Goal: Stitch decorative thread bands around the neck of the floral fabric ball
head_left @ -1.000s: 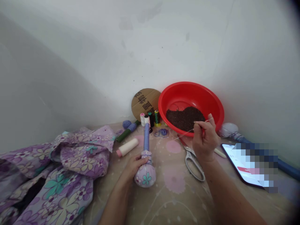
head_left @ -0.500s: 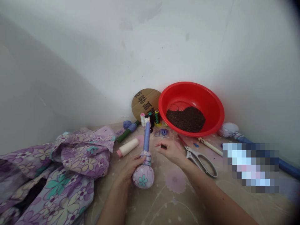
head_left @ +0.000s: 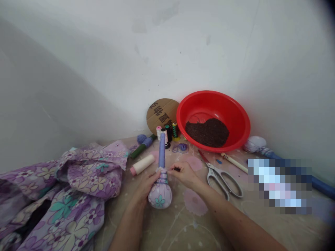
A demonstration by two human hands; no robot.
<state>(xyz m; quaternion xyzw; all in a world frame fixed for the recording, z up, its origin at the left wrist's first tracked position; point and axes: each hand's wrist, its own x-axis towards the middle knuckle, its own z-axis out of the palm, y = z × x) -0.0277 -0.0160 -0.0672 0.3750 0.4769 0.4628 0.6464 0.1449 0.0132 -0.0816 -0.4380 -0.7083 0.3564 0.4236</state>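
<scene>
A stick with a round head covered in lilac flowered cloth (head_left: 160, 196) and a handle wrapped in purple-blue (head_left: 162, 153) points away from me. My left hand (head_left: 148, 184) is closed around its neck from the left side, where thread binds the gathered cloth. My right hand (head_left: 186, 173) is pinched, its fingertips at the right edge of that neck. Whatever the right fingertips hold is too small to make out. Left of the handle lies a white thread cone with a pink end (head_left: 142, 164). Scissors with grey handles (head_left: 222, 179) rest to the right of my right hand.
Crumpled flowered cloth (head_left: 89, 181) covers the left side. Behind stand several thread spools (head_left: 175, 131), a cardboard disc (head_left: 161, 113) and a red basin (head_left: 240, 136) of dark bits. A white ball-headed blue stick (head_left: 255, 143) and a pale pen-like rod (head_left: 235, 163) lie right.
My right hand has moved left and slightly down, from beside the handle to the bound neck. The handle has shifted slightly left, while my left hand keeps its hold.
</scene>
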